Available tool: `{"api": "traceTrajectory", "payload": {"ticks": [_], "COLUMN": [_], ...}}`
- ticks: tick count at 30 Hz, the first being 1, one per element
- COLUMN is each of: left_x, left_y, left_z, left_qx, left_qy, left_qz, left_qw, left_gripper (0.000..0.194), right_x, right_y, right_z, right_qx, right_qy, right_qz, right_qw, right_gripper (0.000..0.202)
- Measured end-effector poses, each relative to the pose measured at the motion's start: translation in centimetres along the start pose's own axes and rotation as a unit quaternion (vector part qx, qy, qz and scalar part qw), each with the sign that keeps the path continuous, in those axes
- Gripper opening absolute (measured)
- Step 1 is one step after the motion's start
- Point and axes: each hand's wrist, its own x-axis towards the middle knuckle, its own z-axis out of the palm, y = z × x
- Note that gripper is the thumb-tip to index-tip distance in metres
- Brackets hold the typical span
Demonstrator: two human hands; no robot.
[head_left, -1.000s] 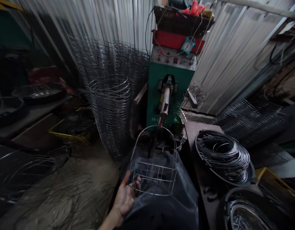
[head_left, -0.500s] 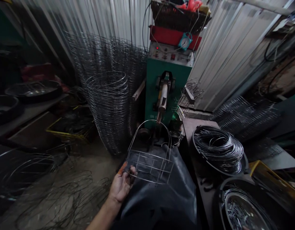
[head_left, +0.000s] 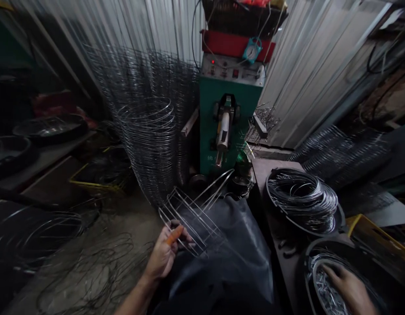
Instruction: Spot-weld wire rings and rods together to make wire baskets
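Observation:
My left hand [head_left: 167, 250], with an orange wrap on one finger, is closed on a small wire basket [head_left: 192, 216]. The basket is tilted over the dark apron [head_left: 222, 262] on my lap, its looped wire handle pointing up and right. At the lower right my right hand [head_left: 348, 286] reaches into a round bowl [head_left: 315, 284] of small metal pieces [head_left: 329, 291]. Its fingers are stretched out over the pieces, their tips partly lost in shadow. Ahead stands a green machine [head_left: 209, 105] with a cylindrical arm [head_left: 224, 129] pointing down towards me.
Tall stacks of wire rings [head_left: 149, 144] stand left of the machine. On the right bench [head_left: 274, 245], a black basin [head_left: 340, 218] holds coiled wire [head_left: 301, 197]. Loose wire [head_left: 100, 267] litters the floor at left. A yellow crate [head_left: 379, 236] sits at far right.
My left hand has turned the wire basket, so its handle now leans right instead of standing up. My right hand has come into view over the bowl of metal pieces.

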Motion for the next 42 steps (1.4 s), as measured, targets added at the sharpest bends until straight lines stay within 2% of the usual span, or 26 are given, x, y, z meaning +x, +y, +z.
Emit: {"api": "traceTrajectory", "payload": {"ticks": [3,5,7,9,12,16,22,27,32,38,42], "left_x": [1.6,2.7,3.6,4.2,4.7,5.5,6.8,7.9,8.8,9.7,10.4], "left_y": [-0.1,-0.4,-0.9,-1.3,-2.1,-2.6,-2.5,-2.5,-2.4,-2.0,-1.8], "left_z": [1.7,2.4,2.7,2.7,2.3,1.7,2.2,2.5,2.6,3.6,4.0], "left_qx": [0.045,0.052,0.046,0.033,0.018,0.011,0.005,0.017,0.021,-0.003,-0.022], "left_qy": [-0.008,-0.009,-0.011,-0.008,0.001,0.019,0.037,0.041,0.036,0.042,0.054], "left_qz": [0.046,0.056,0.058,0.057,0.057,0.052,0.032,0.020,0.015,-0.005,-0.006], "left_qw": [0.998,0.997,0.997,0.998,0.998,0.998,0.999,0.999,0.999,0.999,0.998], "left_gripper": [0.045,0.047,0.047,0.045,0.042,0.040,0.045,0.044,0.043,0.045,0.046], "right_x": [2.3,3.8,5.3,6.6,7.9,8.7,8.9,9.3,10.0,10.6,11.4], "right_y": [-11.4,-19.1,-25.7,-30.7,-35.4,-38.0,-38.6,-38.9,-39.4,-40.2,-40.9], "right_z": [-1.5,-1.2,-0.2,1.2,3.0,4.7,7.2,8.4,8.7,8.7,9.0], "right_qx": [0.189,0.269,0.338,0.396,0.462,0.518,0.615,0.639,0.657,0.670,0.688], "right_qy": [-0.059,-0.105,-0.129,-0.173,-0.228,-0.267,-0.254,-0.213,-0.198,-0.183,-0.176], "right_qz": [-0.096,-0.169,-0.216,-0.230,-0.221,-0.186,-0.146,-0.142,-0.126,-0.103,-0.092], "right_qw": [0.975,0.942,0.907,0.872,0.828,0.791,0.732,0.725,0.716,0.712,0.698], "right_gripper": [0.035,0.036,0.035,0.035,0.034,0.034,0.035,0.032,0.029,0.028,0.026]}}
